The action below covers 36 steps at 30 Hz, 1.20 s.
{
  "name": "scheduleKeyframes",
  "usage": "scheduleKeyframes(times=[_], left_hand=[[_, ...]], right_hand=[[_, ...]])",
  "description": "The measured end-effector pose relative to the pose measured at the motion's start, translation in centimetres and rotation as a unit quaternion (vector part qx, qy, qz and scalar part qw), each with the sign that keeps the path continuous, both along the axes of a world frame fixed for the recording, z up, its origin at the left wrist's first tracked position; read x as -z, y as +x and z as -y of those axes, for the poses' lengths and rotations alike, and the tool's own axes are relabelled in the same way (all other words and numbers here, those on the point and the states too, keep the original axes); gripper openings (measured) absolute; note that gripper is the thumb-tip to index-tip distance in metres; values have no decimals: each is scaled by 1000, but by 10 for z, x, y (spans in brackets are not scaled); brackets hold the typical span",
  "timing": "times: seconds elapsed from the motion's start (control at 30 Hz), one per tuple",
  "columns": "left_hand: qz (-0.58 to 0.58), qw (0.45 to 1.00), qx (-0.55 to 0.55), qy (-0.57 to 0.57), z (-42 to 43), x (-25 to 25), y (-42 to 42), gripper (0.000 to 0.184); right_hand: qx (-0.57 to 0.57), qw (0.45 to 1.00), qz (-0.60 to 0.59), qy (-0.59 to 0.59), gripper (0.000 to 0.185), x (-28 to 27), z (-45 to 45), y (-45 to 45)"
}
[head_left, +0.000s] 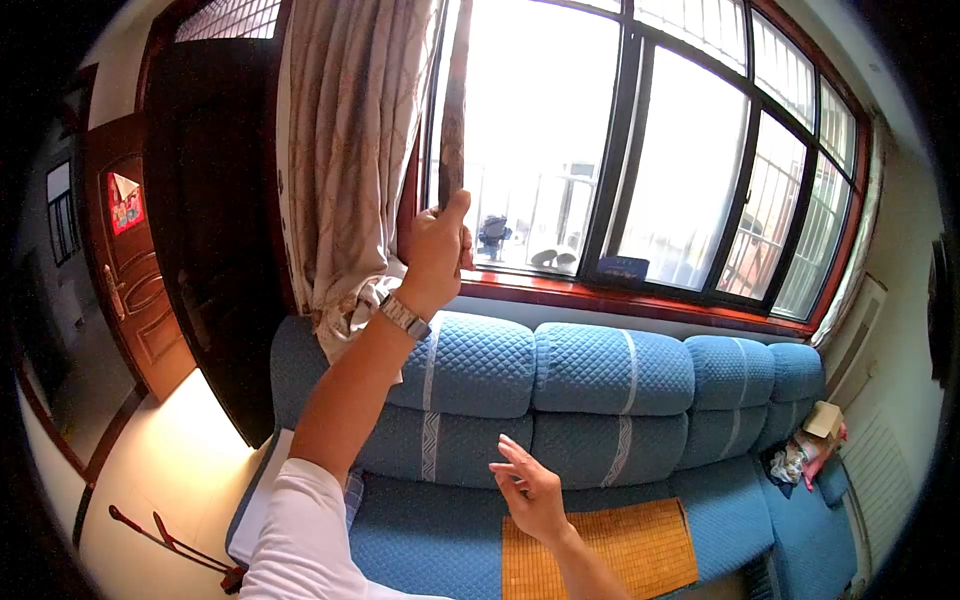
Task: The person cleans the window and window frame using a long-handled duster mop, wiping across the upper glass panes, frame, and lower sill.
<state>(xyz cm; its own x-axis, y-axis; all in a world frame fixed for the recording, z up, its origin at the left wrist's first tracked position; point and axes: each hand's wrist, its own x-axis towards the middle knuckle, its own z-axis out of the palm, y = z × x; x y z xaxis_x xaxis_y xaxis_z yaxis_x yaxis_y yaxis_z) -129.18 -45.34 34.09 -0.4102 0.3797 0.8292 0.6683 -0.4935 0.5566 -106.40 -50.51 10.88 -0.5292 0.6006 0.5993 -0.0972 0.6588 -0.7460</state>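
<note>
My left hand [437, 250], with a metal watch on the wrist, is raised in front of the window's left edge. Its fingers wrap round the lower part of a long, dark strip [453, 130] that looks like the curtain's edge; it runs upright to the top of the view. Beside it on the left hangs the beige patterned curtain [345, 140], bunched toward its bottom. Lower down, my right hand [533, 495] is held over the blue sofa seat with its fingers apart and nothing in it.
A blue quilted sofa [600, 370] stands below the window, with a woven bamboo mat [610, 550] on its seat. Clothes and a box [822, 420] lie at its right end. A wooden door [150, 280] is at the left. The red-brown window sill [560, 292] holds small items.
</note>
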Motion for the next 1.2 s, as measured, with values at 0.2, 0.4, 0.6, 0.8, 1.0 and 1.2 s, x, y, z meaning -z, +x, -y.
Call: scheduleKeyframes(times=[0.2,0.4,0.6,0.8,1.0,1.2], left_hand=[[300,886,354,-28,20,56,-5,34],[371,871,309,-88,98,158,58,13],[432,850,272,-130,152,216,110,9],[452,832,219,-233,179,245,153,15],[460,815,170,-309,192,253,171,24],[493,791,149,-330,197,277,175,20]], right_hand=[[-41,987,67,-138,39,54,-1,9],[-71,978,108,-165,36,64,5,16],[-126,961,98,-226,35,61,0,20],[-167,946,98,-260,33,48,-4,15],[-289,904,-34,-314,52,26,-10,-16],[-416,804,-149,-398,54,-21,2,-61]])
